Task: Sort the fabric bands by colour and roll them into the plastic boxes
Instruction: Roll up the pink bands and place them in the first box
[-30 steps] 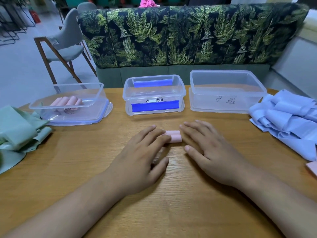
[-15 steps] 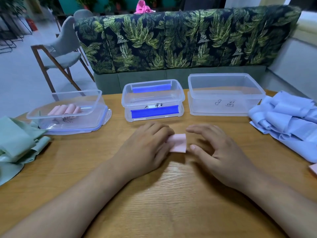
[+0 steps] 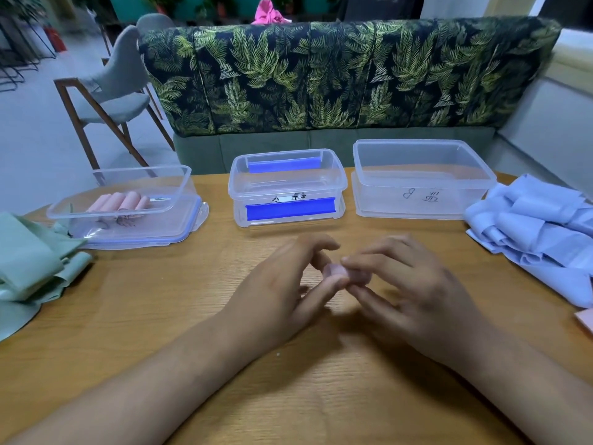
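A small rolled pink band (image 3: 333, 271) is pinched between the fingertips of my left hand (image 3: 282, 284) and my right hand (image 3: 414, 290), just above the middle of the wooden table (image 3: 160, 316). Most of the roll is hidden by my fingers. Three clear plastic boxes stand in a row at the far edge. The left box (image 3: 179, 187) holds several pink rolls (image 3: 118, 202). The middle box (image 3: 288, 187) has blue clips and nothing inside. The right box (image 3: 423, 178) also holds nothing.
A heap of green bands (image 3: 29, 268) lies at the table's left edge and a heap of light blue bands (image 3: 539, 232) at the right. A pink piece (image 3: 585, 319) shows at the right edge. Behind the table stand a leaf-patterned sofa (image 3: 337, 75) and a grey chair (image 3: 112, 91).
The pink band was being rolled flat on the table under my fingers. Now the roll is lifted off the wood and pinched between both hands' fingertips.
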The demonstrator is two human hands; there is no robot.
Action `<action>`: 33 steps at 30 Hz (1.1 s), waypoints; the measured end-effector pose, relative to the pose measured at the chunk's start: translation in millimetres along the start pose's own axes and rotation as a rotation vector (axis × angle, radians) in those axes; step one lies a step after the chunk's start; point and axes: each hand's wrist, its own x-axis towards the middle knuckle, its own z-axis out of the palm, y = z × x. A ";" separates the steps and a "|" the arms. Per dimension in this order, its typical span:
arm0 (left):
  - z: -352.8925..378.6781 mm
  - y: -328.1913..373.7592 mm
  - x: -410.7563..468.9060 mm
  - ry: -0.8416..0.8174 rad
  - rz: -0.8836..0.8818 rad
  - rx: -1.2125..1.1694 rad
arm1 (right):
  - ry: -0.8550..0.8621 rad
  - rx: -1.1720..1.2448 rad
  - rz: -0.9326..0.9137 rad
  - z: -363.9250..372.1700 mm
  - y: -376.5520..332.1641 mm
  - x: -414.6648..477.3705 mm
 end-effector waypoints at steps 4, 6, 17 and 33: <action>-3.3 -0.2 -1.4 0.014 -0.053 -0.151 | -0.030 0.443 0.398 -0.4 -10.0 1.4; -5.2 -1.7 -0.7 0.011 -0.011 -0.120 | -0.015 0.983 0.708 0.8 -17.4 5.9; 0.1 -0.8 2.9 -0.001 0.015 -0.009 | -0.054 1.518 1.051 13.4 -28.3 5.2; -73.0 -22.2 -20.4 0.082 0.080 0.223 | -0.180 1.042 0.796 27.9 -75.2 75.4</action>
